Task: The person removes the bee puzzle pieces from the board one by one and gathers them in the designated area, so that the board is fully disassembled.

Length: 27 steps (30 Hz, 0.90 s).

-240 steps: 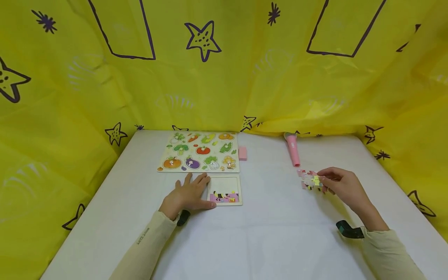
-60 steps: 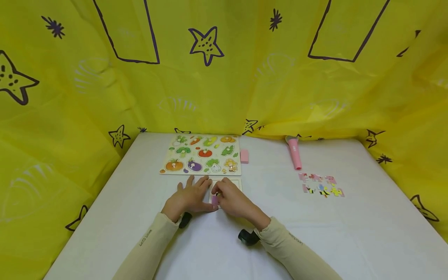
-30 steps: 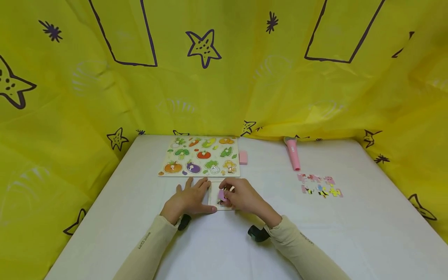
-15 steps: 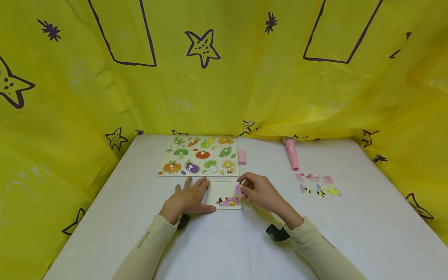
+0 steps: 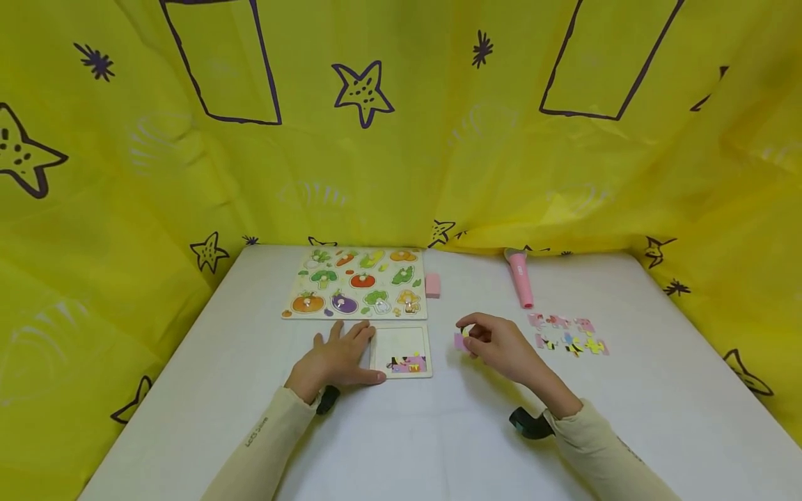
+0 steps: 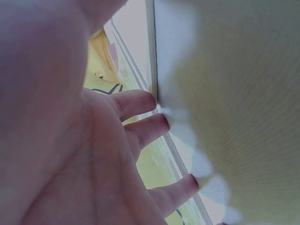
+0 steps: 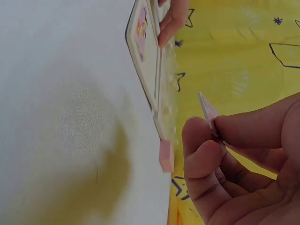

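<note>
My left hand lies with spread, straight fingers at the left edge of a small puzzle frame, its thumb on the lower left corner. Inside the frame, joined pink puzzle pieces fill part of the bottom row, with bare board above and to their left. To the right of the frame, my right hand pinches one pink puzzle piece between thumb and fingers, raised off the table. Several loose puzzle pieces lie in two rows farther right.
A vegetable peg puzzle board lies behind the small frame, with a pink block at its right side. A pink toy microphone stretches along the table behind the loose pieces. A yellow curtain hangs at the back.
My right hand has reached the frame, then moved away right with a pink piece taken from its lower left. The remaining bottom pieces stay in the frame. My left hand has stayed put.
</note>
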Motion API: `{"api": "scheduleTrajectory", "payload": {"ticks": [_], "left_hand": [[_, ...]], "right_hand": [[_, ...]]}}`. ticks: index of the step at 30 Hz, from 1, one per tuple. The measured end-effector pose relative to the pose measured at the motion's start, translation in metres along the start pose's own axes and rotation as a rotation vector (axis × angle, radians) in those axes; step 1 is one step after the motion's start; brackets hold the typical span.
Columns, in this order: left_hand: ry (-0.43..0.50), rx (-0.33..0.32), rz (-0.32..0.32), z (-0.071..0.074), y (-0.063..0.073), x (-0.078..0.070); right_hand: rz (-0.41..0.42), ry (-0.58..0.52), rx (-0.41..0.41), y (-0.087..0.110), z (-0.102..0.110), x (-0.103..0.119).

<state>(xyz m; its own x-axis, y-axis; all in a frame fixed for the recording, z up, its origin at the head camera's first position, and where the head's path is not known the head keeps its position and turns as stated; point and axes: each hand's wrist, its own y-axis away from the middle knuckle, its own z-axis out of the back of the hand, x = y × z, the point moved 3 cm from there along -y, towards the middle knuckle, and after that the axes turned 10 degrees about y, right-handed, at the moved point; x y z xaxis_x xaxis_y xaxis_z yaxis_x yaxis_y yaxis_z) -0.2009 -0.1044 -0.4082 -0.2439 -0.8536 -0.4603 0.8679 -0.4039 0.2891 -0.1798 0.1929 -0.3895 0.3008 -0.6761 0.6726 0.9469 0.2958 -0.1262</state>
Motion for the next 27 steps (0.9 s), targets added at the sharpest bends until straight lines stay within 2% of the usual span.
{"api": "scheduleTrajectory", "payload": {"ticks": [11, 27], "left_hand": [[-0.011, 0.000, -0.002, -0.001, -0.002, 0.000], [-0.003, 0.000, -0.004, -0.001, -0.003, 0.001]], "right_hand": [[-0.047, 0.024, -0.040, 0.016, 0.021, -0.018], [-0.067, 0.085, -0.087, 0.041, 0.046, -0.044]]}}
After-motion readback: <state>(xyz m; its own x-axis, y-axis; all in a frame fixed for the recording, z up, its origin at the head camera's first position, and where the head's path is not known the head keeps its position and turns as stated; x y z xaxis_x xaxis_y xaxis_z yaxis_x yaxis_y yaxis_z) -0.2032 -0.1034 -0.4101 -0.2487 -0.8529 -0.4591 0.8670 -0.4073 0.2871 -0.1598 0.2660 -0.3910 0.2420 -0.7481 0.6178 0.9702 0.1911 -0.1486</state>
